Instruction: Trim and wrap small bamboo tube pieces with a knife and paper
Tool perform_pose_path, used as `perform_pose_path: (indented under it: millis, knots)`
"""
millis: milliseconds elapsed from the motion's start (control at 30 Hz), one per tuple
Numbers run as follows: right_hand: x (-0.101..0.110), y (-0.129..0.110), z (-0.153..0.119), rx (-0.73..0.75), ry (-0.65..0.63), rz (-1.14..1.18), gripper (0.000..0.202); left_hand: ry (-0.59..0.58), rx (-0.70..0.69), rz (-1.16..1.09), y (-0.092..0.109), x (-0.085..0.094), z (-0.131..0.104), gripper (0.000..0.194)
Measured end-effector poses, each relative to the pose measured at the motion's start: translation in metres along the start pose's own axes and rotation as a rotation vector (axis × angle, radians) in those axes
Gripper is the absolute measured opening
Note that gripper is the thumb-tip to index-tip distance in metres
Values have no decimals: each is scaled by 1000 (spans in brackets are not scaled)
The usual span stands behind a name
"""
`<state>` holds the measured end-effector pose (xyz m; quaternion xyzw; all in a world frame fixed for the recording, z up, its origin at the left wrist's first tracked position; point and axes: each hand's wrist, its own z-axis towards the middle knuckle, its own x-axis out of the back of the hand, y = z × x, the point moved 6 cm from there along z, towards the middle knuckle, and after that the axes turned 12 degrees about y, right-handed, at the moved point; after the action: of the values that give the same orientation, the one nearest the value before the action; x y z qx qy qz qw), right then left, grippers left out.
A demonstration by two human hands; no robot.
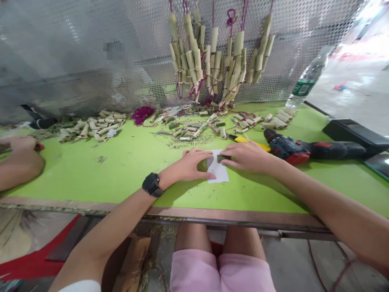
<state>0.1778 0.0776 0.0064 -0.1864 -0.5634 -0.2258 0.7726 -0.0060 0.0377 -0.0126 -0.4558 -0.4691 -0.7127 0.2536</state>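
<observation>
**Handwork at Our Flat, Lime-Green Bench [75,174]**

The bench spans the frame from left edge to right, with a grey perforated metal panel [75,61] behind it across the top. In the upper centre we see bundles of pale green, cylindrical bamboo tubes [191,63] hanging on purple cords. A co-worker's bare forearm [15,168] rests at the left edge. A black-and-red power drill [285,148] lies right of centre, and a clear plastic bottle with a green label [304,87] is at the upper right.

Our left hand [194,164] is near the frame's centre, thumb and fingers apart, the thumb touching the paper. Our right hand [243,155], just beside it, has its grip clamped on the small piece. Between them a rectangular white sheet of paper [218,174] lies on the bench. Smallest is a short, dark green piece [224,158], over the paper's upper right part; we cannot tell its material.
</observation>
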Motion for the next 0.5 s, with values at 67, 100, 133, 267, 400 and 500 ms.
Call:
perform_pose_path:
  millis: [67, 100, 133, 267, 400, 500]
  knots:
    - [0, 6, 0, -44, -16, -31, 37, -10, 9, 3, 0, 0, 0, 79]
    - [0, 5, 0, -49, -19, -35, 37, -14, 10, 3, 0, -1, 0, 79]
    - [0, 1, 0, -39, -17, -27, 36, -15, 10, 3, 0, -1, 0, 79]
    - [0, -17, 0, 53, 16, 43, 35, -2, -3, -7, 0, 0, 0, 79]
    - [1, 2, 1, -39, -11, -14, 37, -6, 17, -6, 0, 0, 0, 81]
    - [2, 11, 2, -89, -27, -58, 38, -15, 25, 2, -1, -1, 0, 82]
